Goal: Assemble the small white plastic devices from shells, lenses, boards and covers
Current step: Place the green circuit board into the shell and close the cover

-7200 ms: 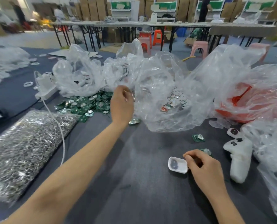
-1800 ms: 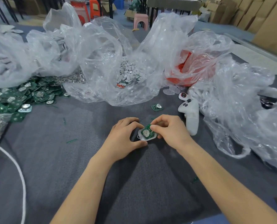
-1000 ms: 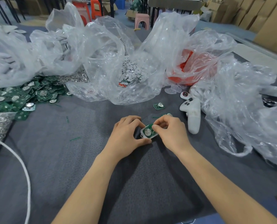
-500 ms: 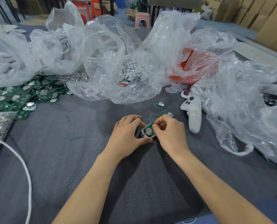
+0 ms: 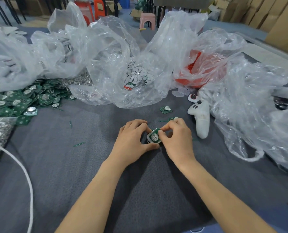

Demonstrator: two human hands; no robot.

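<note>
Right fingertips [image 5: 161, 132]: thumb and forefinger of my right hand [image 5: 176, 140] pinch the far right corner of the green circuit board [image 5: 154, 137] and bear down on it.
Left fingers [image 5: 144, 127]: my left hand [image 5: 132, 140] is curled round the left side of the white shell [image 5: 148, 141], thumb along its near edge and forefinger over its far edge.
Work piece: the board lies cell-side up inside the shell. Whether it sits flush I cannot tell.
Position: middle of the table [image 5: 89, 174], between my two hands and well in from the near edge.
Step judged: seating the board in the shell; no cover fitted yet.
Method advised: hold the shell flat on the table, match the board's outline to the shell wall first, then press at the corners in turn.
Caution: pressure belongs on the green edge, not on the silver coin cell. A tilted board is likely to jam.
Close by: one spare board [image 5: 173, 118] just beyond my right knuckles, a second [image 5: 166, 109] farther out.
Right side: white controller [image 5: 200, 118].
Left edge: heap of boards [image 5: 22, 101].
Far side: clear bags, one holding small white discs [image 5: 136, 74].
</note>
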